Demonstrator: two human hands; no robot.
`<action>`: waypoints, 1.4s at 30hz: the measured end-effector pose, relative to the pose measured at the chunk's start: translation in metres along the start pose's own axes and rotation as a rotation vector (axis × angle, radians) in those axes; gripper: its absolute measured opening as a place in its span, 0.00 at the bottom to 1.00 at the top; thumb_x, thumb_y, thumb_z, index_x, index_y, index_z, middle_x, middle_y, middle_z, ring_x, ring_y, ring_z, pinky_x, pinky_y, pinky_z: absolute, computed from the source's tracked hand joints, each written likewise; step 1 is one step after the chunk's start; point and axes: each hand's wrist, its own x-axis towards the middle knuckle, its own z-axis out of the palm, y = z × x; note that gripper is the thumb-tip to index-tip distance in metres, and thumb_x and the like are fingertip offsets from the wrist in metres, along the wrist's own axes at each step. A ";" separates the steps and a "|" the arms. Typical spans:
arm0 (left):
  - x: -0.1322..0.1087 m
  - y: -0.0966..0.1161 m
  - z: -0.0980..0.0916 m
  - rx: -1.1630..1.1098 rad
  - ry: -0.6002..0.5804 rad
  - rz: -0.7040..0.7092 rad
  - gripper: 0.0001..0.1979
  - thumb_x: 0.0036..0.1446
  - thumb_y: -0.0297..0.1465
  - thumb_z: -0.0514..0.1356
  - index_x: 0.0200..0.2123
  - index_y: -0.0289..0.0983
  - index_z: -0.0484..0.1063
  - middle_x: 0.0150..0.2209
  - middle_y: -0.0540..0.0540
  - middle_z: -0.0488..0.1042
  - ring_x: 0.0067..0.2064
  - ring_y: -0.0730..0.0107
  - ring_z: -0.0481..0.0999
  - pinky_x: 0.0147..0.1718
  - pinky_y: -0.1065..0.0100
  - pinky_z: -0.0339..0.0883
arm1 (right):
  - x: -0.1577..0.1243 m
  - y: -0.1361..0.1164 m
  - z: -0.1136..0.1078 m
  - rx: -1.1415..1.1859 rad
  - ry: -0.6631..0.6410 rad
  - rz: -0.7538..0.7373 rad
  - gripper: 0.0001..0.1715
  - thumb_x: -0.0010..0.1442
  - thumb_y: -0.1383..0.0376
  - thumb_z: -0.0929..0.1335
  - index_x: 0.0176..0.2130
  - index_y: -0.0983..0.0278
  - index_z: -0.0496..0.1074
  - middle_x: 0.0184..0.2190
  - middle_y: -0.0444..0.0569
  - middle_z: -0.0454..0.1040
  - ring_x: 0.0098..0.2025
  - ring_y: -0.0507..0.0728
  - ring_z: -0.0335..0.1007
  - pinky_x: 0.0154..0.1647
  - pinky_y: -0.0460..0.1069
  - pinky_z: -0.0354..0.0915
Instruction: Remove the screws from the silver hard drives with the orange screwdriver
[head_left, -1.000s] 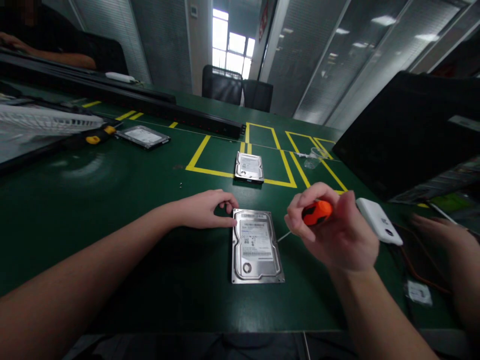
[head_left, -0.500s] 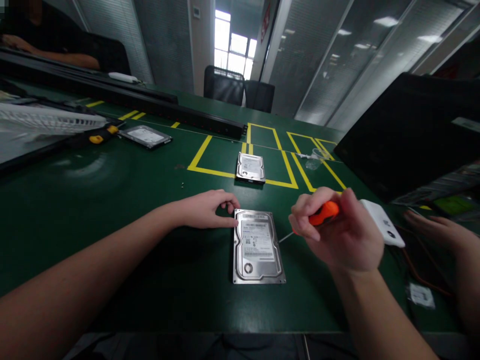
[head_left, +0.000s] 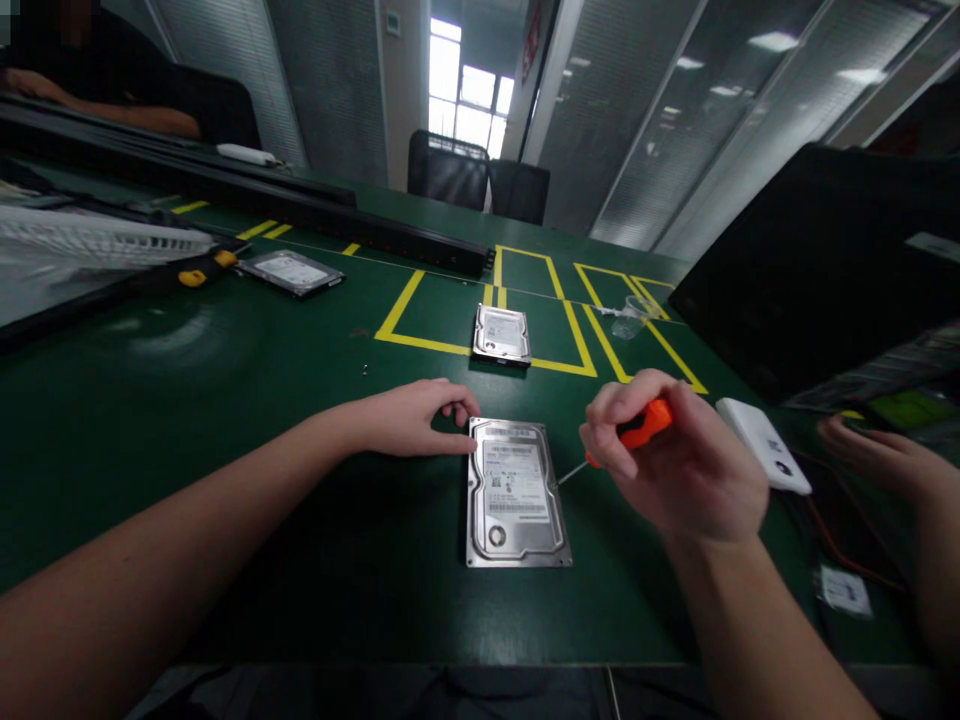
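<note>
A silver hard drive (head_left: 517,500) lies flat on the green table in front of me, its label facing up. My left hand (head_left: 424,418) steadies it at the upper left, with the thumb on the left edge and the curled fingers by the corner. In my right hand (head_left: 667,460) is a screwdriver with an orange and black handle (head_left: 646,424), held by closed fingers. Its thin shaft points left, and the tip meets the right side edge of the drive. A second hard drive (head_left: 501,334) lies farther back, at a yellow tape line.
Another hard drive (head_left: 291,271) and a yellow-black tool (head_left: 206,270) lie at the left. Small screws (head_left: 365,370) sit on the table. A clear plastic piece (head_left: 630,318), white device (head_left: 765,445) and small bag (head_left: 844,590) are rightward. A co-worker's hand (head_left: 874,445) is at far right.
The screwdriver handle has turned a little in my right hand, whose fingers shifted slightly. My left hand and the drive stay put. The co-worker's hand at right moved slightly.
</note>
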 end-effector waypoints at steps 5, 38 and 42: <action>0.000 -0.001 0.000 0.001 0.002 0.011 0.23 0.60 0.48 0.65 0.53 0.41 0.75 0.47 0.46 0.76 0.48 0.62 0.73 0.47 0.66 0.66 | -0.002 0.002 -0.002 -0.013 -0.003 0.002 0.04 0.68 0.62 0.71 0.41 0.60 0.73 0.40 0.49 0.82 0.26 0.52 0.71 0.27 0.49 0.63; -0.001 -0.001 0.000 -0.006 -0.003 0.000 0.23 0.60 0.49 0.65 0.52 0.41 0.75 0.47 0.46 0.76 0.48 0.62 0.73 0.46 0.65 0.67 | 0.001 -0.001 -0.002 0.070 -0.042 0.071 0.14 0.70 0.55 0.67 0.43 0.63 0.74 0.34 0.49 0.78 0.21 0.49 0.60 0.24 0.48 0.55; 0.000 0.000 0.000 -0.007 -0.001 -0.001 0.23 0.60 0.48 0.66 0.52 0.41 0.75 0.47 0.46 0.76 0.49 0.62 0.73 0.47 0.65 0.67 | 0.003 0.000 -0.003 0.058 -0.032 0.054 0.26 0.75 0.55 0.58 0.37 0.66 0.77 0.32 0.52 0.77 0.23 0.51 0.65 0.27 0.51 0.60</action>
